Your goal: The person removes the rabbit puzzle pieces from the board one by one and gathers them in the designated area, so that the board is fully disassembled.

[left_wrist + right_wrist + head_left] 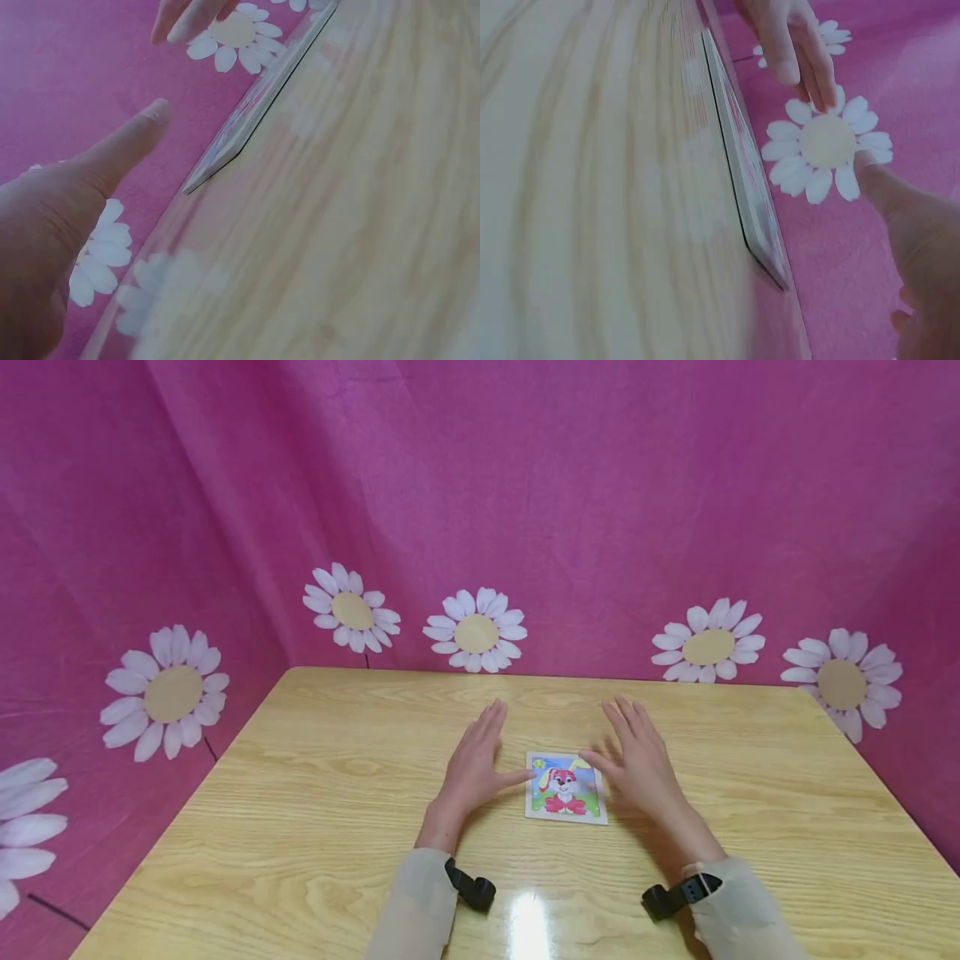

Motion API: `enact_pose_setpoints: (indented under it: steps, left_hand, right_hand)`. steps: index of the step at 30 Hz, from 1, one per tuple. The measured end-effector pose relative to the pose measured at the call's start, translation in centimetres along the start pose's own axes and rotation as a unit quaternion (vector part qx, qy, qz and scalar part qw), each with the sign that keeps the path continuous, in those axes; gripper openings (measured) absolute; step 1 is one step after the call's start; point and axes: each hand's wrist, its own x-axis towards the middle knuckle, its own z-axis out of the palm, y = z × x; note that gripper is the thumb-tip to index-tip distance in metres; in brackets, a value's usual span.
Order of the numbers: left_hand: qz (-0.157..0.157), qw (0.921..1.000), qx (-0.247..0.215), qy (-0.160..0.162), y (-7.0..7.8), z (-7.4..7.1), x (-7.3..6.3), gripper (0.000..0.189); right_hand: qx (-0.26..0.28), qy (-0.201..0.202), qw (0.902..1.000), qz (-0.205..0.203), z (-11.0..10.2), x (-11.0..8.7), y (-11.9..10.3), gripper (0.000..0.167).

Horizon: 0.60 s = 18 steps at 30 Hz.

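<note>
A square picture puzzle with a red and white rabbit lies flat on the wooden table, between the two hands. To its left, the left hand is held with straight fingers pointing away and its thumb stretched toward the puzzle's left edge. The right hand mirrors it on the other side, its thumb overlapping the upper right corner in the head view. Both hands hold nothing. Seen edge-on in the left wrist view, the thin puzzle board rests on the tabletop, with the left thumb above it. The right wrist view also shows its thin edge.
The light wooden table stretches out around the hands. A magenta curtain with large white daisies hangs behind it and along the left. Each wrist wears a black strap with a small camera. A bright reflection shines near the front.
</note>
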Motion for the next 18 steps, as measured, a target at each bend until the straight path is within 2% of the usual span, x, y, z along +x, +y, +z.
enact_pose_setpoints:
  steps: [3, 7, 13, 18]
  left_hand:
    - [-0.004, 0.9990, -0.039, -0.024, 0.1, 0.5, -0.1, 0.104]
    - [-0.013, 0.9963, -0.055, -0.064, 0.2, 1.0, -0.3, 0.096]
    - [-0.015, 0.9936, -0.044, -0.103, 0.1, 1.5, -0.4, 0.083]
    - [0.002, 0.9930, -0.015, -0.117, 0.1, 1.5, -0.4, 0.075]
  right_hand:
    - [0.042, -0.010, 0.9989, -0.020, 0.9, 0.4, -0.8, 0.082]
    - [0.081, -0.030, 0.9948, -0.054, 2.2, 0.9, -1.4, 0.077]
    - [0.108, -0.063, 0.9859, -0.111, 3.7, 1.3, -2.1, 0.060]
    - [0.083, -0.092, 0.9872, -0.101, 4.5, 1.7, -2.5, 0.042]
